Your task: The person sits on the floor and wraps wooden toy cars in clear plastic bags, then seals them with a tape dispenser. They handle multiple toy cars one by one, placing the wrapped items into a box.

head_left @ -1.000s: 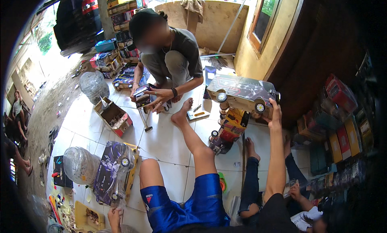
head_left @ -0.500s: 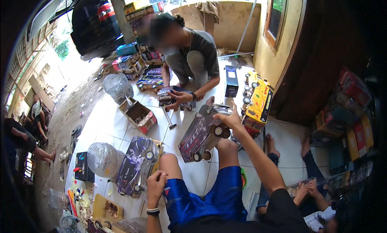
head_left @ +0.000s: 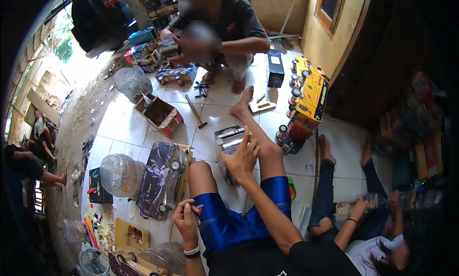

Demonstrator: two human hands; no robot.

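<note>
Between my knees a dark toy truck (head_left: 228,133) stands end-on to me, its far end showing pale lettering. My right hand (head_left: 243,157) reaches over its near part, thumb and fingers gripping it; the hand hides much of the body. Over my left thigh, my left hand (head_left: 185,219) is closed with fingertips pinched together, and I cannot make out whether something small is in them. Left of my left knee rests a larger purple-and-black toy truck (head_left: 155,183) with printed sides and wheels, next to the left hand but apart from it.
A hammer (head_left: 195,112) lies beside an open wooden box (head_left: 160,117) of small parts. Yellow toy truck (head_left: 308,92) stands right; wrapped plastic rolls (head_left: 122,175) stand left. Opposite, a person (head_left: 239,25) crouches holding a toy part. Another person (head_left: 377,247) sits at my right.
My right hand has brought the toy truck down between my knees and turned it from side-on to end-on. My left hand stays closed. The person opposite has lifted their piece off to the left.
</note>
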